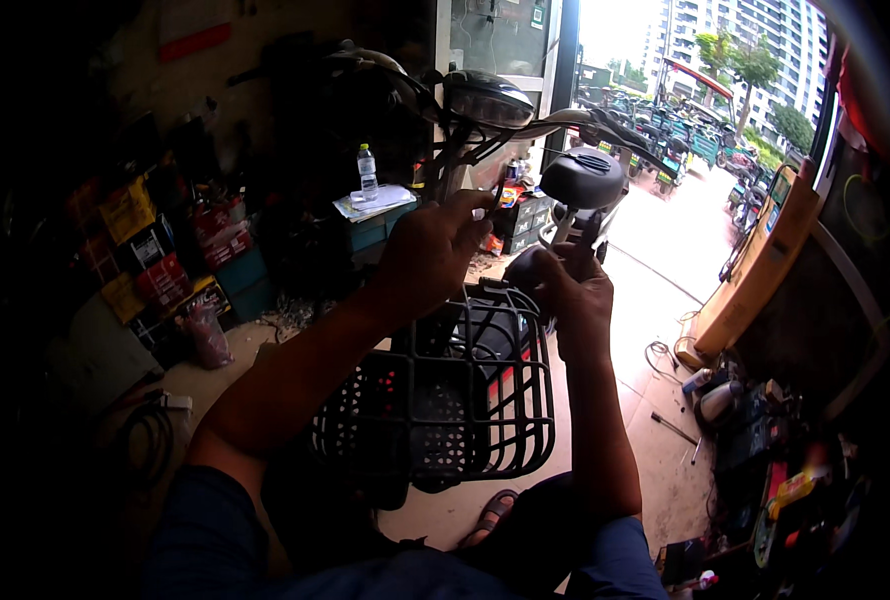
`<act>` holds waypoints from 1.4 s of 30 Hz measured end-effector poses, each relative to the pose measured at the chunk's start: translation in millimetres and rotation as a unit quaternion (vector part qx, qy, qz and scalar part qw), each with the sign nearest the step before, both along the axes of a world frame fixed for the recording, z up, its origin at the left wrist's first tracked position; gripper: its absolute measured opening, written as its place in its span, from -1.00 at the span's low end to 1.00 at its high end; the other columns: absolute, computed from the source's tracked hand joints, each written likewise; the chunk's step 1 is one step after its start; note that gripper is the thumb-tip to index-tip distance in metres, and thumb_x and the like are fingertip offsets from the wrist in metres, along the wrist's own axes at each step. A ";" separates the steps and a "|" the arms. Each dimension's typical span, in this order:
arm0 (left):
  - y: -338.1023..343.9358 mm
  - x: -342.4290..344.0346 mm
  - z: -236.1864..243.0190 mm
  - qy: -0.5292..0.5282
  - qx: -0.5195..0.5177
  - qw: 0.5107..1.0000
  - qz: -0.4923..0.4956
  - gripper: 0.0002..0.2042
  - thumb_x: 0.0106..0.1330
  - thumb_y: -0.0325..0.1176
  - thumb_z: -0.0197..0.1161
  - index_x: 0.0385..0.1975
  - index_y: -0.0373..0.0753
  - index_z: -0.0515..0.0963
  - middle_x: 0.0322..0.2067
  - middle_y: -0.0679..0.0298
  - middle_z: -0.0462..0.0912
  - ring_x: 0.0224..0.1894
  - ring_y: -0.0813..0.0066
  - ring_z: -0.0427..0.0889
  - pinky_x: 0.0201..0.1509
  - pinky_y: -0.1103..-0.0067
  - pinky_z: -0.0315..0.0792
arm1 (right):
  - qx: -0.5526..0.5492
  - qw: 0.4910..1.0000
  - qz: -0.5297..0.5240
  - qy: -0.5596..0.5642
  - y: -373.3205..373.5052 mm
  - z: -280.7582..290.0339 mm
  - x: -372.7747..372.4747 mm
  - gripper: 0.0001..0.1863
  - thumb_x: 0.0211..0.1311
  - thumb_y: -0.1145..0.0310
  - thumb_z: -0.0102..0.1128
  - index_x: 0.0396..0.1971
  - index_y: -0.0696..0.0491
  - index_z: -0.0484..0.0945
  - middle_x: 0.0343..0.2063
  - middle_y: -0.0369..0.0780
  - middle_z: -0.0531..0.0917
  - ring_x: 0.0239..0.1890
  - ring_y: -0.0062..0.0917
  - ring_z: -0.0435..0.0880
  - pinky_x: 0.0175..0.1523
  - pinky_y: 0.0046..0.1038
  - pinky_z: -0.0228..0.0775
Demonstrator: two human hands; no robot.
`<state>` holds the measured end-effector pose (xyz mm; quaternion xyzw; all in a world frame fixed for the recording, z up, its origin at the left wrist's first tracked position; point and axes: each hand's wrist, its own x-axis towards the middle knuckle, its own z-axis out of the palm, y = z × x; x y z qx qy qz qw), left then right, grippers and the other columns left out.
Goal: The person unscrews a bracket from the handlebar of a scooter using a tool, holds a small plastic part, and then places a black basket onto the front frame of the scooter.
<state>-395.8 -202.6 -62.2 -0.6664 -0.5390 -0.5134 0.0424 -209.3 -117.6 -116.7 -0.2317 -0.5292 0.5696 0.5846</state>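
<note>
Evidently left hand (430, 255) half-curled, hold unclear; right hand (582, 293) curled beside dark round part (529, 269), grip unclear. Best steady both, clear of basket (435, 425).

The left hand (429, 253) and the right hand (580, 293) are raised near a black basket (412, 423).

basket (440, 437): matt, looks like moulded plastic, smooth bars, perforated panel. headlight (492, 98): glossy, hard smooth lens. saddle (582, 179): smooth, low sheen, plastic or vinyl, can't tell which. bottle (367, 175): clear glossy plastic. sheets (390, 200) under it: paper. door (495, 42): smooth glass pane, metal-looking frame. floor (655, 385): smooth tile, shiny where daylight hits. board (755, 268) at right: wood-look, smooth face. sleeve (217, 515): matt cloth. bag (208, 337): thin crinkled plastic, slight shine.
</note>
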 end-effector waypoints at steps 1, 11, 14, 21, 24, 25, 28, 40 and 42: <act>0.2 -0.4 0.8 -0.014 0.003 1.000 -0.009 -0.83 0.47 -0.37 0.28 -0.08 -0.29 0.70 -0.30 0.05 0.74 -0.30 0.16 0.70 -0.16 0.35 0.52 | -0.052 0.995 0.061 0.055 11.8 -6.5 6.8 -0.73 0.36 0.23 0.40 -0.21 0.12 0.59 -0.56 -0.35 0.59 -0.66 -0.75 0.44 -0.55 -0.71 0.28; -4.1 0.5 3.5 0.109 0.132 0.984 0.044 -0.79 0.46 -0.32 0.30 -0.09 -0.31 0.71 -0.33 0.05 0.73 -0.33 0.17 0.69 -0.16 0.36 0.51 | -0.094 0.992 0.051 -0.061 22.7 -31.6 27.0 -0.54 0.45 0.33 0.25 0.25 0.18 0.45 -0.17 -0.12 0.66 -0.27 -0.39 0.71 -0.01 -0.41 0.61; -7.6 1.3 2.6 0.071 0.114 0.989 0.054 -0.79 0.46 -0.33 0.30 -0.09 -0.32 0.71 -0.31 0.05 0.73 -0.30 0.19 0.71 -0.15 0.39 0.54 | 0.261 0.939 -0.153 -0.163 -7.6 -3.4 3.2 -0.62 0.47 0.34 0.23 0.18 0.18 0.57 -0.34 -0.17 0.73 -0.40 -0.43 0.72 -0.16 -0.43 0.59; -8.0 1.1 4.4 0.003 0.101 0.995 0.012 -0.80 0.48 -0.36 0.29 -0.07 -0.35 0.69 -0.27 0.07 0.73 -0.24 0.26 0.73 -0.13 0.42 0.55 | 0.452 0.722 -0.300 -0.430 -26.2 29.3 -8.8 -0.67 0.39 0.33 0.25 0.08 0.14 0.64 -0.29 -0.13 0.79 -0.22 -0.23 0.80 -0.15 -0.25 0.63; -9.2 1.5 4.3 -0.001 0.096 0.995 0.005 -0.81 0.47 -0.38 0.28 -0.08 -0.36 0.69 -0.27 0.07 0.73 -0.24 0.23 0.73 -0.13 0.42 0.55 | 0.429 0.745 -0.296 -0.416 -19.0 20.7 -11.9 -0.66 0.38 0.43 0.19 0.10 0.19 0.60 -0.24 -0.06 0.77 -0.19 -0.17 0.79 -0.14 -0.22 0.63; -10.0 1.5 4.8 0.008 0.098 0.995 0.007 -0.81 0.47 -0.38 0.28 -0.08 -0.36 0.69 -0.27 0.07 0.73 -0.23 0.22 0.73 -0.13 0.42 0.55 | 0.437 0.742 -0.298 -0.411 -17.9 21.3 -11.4 -0.65 0.38 0.46 0.17 0.12 0.21 0.59 -0.21 -0.03 0.77 -0.18 -0.15 0.79 -0.14 -0.21 0.63; -9.7 1.5 3.6 0.036 0.117 0.992 0.016 -0.82 0.46 -0.41 0.28 -0.08 -0.37 0.69 -0.29 0.06 0.72 -0.23 0.19 0.72 -0.12 0.41 0.55 | 0.439 0.760 -0.285 -0.385 -16.3 23.6 -13.6 -0.64 0.38 0.54 0.09 0.15 0.24 0.55 -0.15 0.02 0.75 -0.14 -0.11 0.78 -0.11 -0.19 0.64; -10.0 -0.3 3.9 0.051 0.099 0.994 0.017 -0.87 0.44 -0.45 0.26 -0.20 -0.40 0.66 -0.37 0.06 0.67 -0.31 0.15 0.67 -0.18 0.36 0.50 | 0.514 0.689 -0.335 -0.385 -11.9 28.3 -29.0 -0.76 0.34 0.31 0.31 -0.10 0.11 0.60 -0.32 -0.09 0.72 -0.25 -0.20 0.75 -0.22 -0.22 0.60; -10.7 0.1 4.3 0.050 0.109 0.993 0.013 -0.86 0.42 -0.42 0.30 -0.20 -0.39 0.65 -0.38 0.07 0.66 -0.31 0.17 0.67 -0.19 0.37 0.50 | 0.535 0.671 -0.338 -0.385 -8.4 27.9 -28.3 -0.79 0.34 0.30 0.32 -0.16 0.09 0.59 -0.35 -0.11 0.71 -0.29 -0.22 0.75 -0.24 -0.23 0.59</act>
